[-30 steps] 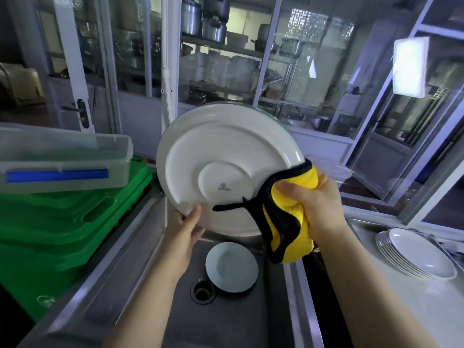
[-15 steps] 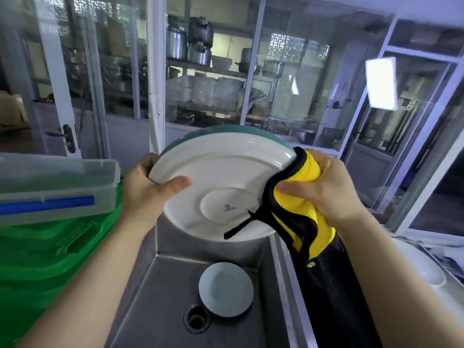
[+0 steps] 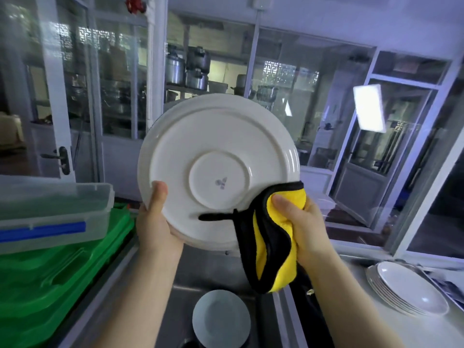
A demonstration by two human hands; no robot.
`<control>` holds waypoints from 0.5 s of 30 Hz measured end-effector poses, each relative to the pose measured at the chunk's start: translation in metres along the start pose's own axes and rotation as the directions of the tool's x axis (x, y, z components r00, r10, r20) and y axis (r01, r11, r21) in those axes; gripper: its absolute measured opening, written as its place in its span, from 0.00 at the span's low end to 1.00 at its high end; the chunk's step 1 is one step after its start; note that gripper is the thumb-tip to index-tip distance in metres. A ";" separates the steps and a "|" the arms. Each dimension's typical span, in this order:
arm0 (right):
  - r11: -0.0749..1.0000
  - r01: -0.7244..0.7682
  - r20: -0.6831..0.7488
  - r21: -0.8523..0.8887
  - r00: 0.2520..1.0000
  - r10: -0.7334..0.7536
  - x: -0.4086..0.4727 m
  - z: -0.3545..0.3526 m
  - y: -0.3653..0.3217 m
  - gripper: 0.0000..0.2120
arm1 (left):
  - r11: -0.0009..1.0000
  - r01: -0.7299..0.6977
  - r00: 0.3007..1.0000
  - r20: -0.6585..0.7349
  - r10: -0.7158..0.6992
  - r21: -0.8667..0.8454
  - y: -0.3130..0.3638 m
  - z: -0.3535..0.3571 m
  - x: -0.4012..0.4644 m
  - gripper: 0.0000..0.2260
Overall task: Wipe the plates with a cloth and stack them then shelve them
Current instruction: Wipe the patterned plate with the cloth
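Both bare forearms rose from the bottom of the view toward the middle, hands lifted in front of the chest. The left hand [image 3: 157, 228] gripped the lower left rim of the plate [image 3: 218, 156] — thumb laid upward across the facing underside, palm cupped round the edge, the other fingers hidden behind. The right hand [image 3: 302, 228] was bunched round the yellow and black cloth [image 3: 272, 249] — thumb pressing the fabric from the front, fingers curled behind it — holding the cloth against the plate's lower right rim. The two hands were apart.
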State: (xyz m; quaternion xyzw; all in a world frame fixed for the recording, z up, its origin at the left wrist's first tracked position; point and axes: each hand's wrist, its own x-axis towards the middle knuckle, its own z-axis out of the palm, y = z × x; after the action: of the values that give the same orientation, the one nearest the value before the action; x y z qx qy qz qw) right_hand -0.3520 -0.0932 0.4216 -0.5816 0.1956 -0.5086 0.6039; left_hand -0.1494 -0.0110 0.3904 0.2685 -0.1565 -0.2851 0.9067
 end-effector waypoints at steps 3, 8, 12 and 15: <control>1.000 -0.006 -0.102 0.021 0.995 0.009 0.000 0.012 0.010 0.17 | 0.996 0.045 0.998 -0.043 -0.049 -0.078 -0.014 0.010 -0.008 0.32; 0.995 -0.035 -0.100 -0.095 0.995 0.026 -0.001 0.009 0.013 0.21 | 0.983 0.146 0.983 -0.099 -0.157 -0.109 -0.043 0.002 -0.014 0.22; 0.983 -0.061 -0.089 -0.171 0.995 0.046 -0.008 0.006 0.019 0.19 | 0.962 0.233 0.970 -0.041 -0.241 -0.145 -0.071 -0.021 -0.021 0.21; 0.953 0.021 -0.076 -0.302 0.996 -0.046 -0.013 0.002 0.022 0.18 | 0.884 0.466 0.884 -0.033 -0.467 -0.027 -0.088 -0.037 -0.031 0.24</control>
State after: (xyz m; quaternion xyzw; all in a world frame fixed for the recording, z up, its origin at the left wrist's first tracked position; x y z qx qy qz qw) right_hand -0.3473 -0.0853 0.3975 -0.6485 0.2857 -0.5067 0.4911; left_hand -0.1958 -0.0389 0.3058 0.2952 -0.0672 -0.4908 0.8169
